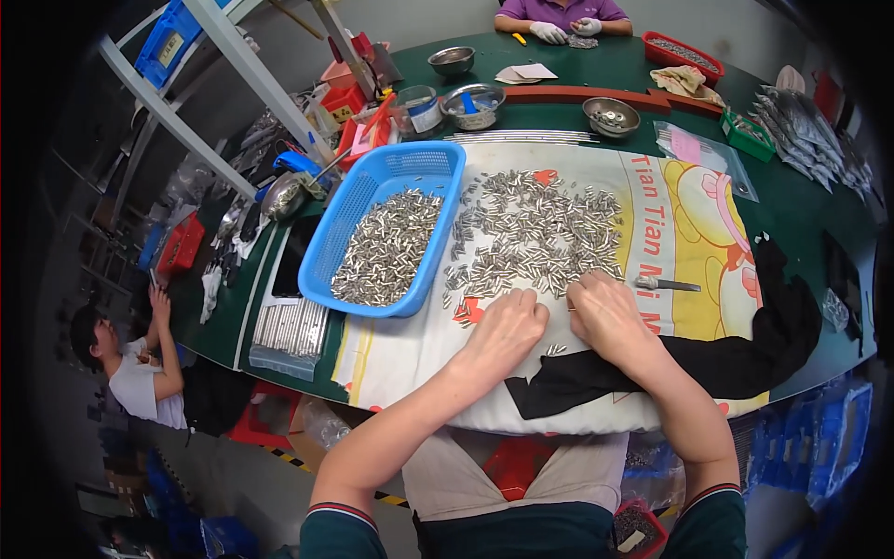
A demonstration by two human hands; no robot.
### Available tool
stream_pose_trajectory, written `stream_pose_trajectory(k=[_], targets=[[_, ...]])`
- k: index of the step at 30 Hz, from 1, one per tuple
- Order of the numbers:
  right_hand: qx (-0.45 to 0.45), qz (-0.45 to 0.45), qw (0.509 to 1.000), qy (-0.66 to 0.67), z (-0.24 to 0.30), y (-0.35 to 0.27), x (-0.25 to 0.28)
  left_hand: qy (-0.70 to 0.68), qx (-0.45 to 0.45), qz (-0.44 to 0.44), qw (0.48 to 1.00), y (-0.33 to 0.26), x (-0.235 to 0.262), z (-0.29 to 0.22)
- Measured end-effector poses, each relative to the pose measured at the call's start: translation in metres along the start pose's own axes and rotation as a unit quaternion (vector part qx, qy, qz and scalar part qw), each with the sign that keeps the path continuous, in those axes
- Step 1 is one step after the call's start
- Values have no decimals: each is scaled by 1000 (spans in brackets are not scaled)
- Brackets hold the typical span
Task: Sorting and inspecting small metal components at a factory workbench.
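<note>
Metal pins (540,224), probably light, stiff and slippery, suit a mid-length pinch; the left hand (507,328) and right hand (605,315) curl nearby, each grip's hold impossible to tell.

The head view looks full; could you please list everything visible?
Metal pieces: uncountable, silver, on cloth, in basket
Basket: one, light blue, cloth's left
Cloth: one, white-yellow, on table
Table: one, green, underneath
Bowls: several, silver, beyond cloth
Trays: several, red, around table
Tool: one, dark, cloth's right
Fabric: one, black, lower right
Workers: at least two, purple top beyond, white top left
Clutter: uncounted, mixed, left edge
Left hand: one, bare, beside pieces
Right hand: one, bare, beside pieces
</note>
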State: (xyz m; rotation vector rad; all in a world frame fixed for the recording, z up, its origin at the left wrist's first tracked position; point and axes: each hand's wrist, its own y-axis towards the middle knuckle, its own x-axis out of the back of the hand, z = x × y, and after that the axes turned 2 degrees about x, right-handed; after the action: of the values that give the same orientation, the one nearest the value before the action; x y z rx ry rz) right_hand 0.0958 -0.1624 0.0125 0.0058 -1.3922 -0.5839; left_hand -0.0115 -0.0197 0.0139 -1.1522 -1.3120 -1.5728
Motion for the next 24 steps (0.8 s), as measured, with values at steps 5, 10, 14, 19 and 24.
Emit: stream_pose_trajectory(k=[5, 10, 14, 19, 24], targets=[[19, 14, 998, -64, 2, 1, 1, -14, 7, -10, 1000, -2, -2, -2], [-7, -76, 997, -6, -9, 4, -2, -30, 12, -30, 999, -5, -8, -2], [-43, -72, 996, 8, -12, 7, 6, -49, 17, -41, 998, -6, -8, 0], [-113, -55, 991, 41, -35, 7, 34, -53, 32, -46, 997, -8, -9, -1], [-127, -2, 991, 30, -37, 5, 35, -43, 28, -34, 998, -8, -8, -1]])
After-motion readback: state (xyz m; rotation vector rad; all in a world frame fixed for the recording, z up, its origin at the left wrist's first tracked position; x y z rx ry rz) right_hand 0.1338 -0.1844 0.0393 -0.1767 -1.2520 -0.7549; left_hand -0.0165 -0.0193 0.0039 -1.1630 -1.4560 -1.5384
